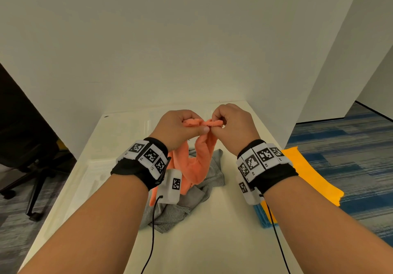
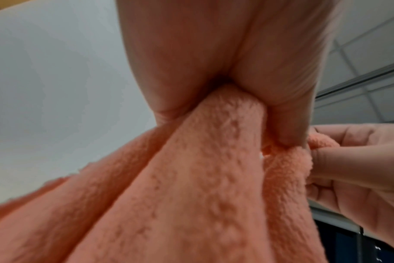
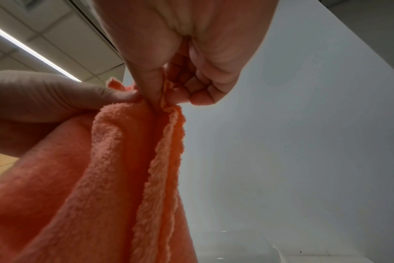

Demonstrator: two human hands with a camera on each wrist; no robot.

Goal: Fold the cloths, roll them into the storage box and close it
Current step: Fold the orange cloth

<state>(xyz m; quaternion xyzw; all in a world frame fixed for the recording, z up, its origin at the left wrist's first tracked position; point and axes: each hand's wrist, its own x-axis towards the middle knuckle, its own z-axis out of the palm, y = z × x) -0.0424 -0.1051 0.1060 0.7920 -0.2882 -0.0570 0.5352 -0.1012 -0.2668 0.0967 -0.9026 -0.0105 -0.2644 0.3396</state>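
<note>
Far left, off the table: a black office chair (image 1: 27, 146) on grey carpet.

On the white table (image 1: 212, 241), left of centre, we log a grey cloth (image 1: 180, 207), crumpled, partly covered by the hanging cloth and our left wrist unit.

Above it, an orange cloth (image 1: 197, 163), fleecy and nubbly, raised off the table; its lower part drapes down onto the grey one.

Left hand (image 1: 177, 128): knuckles up, thumb and fingers clamped on the cloth's top edge. In the left wrist view the thumb and palm squeeze a thick fold (image 2: 214, 142).

Right hand (image 1: 232, 122): just beside the left, fingers curled, thumb and forefinger pinching the same hemmed edge (image 3: 167, 99).

Near right, at the table edge: a flat yellow cloth (image 1: 308, 175) lying on a blue cloth (image 1: 260, 217), partly hidden by our right wrist.
</note>
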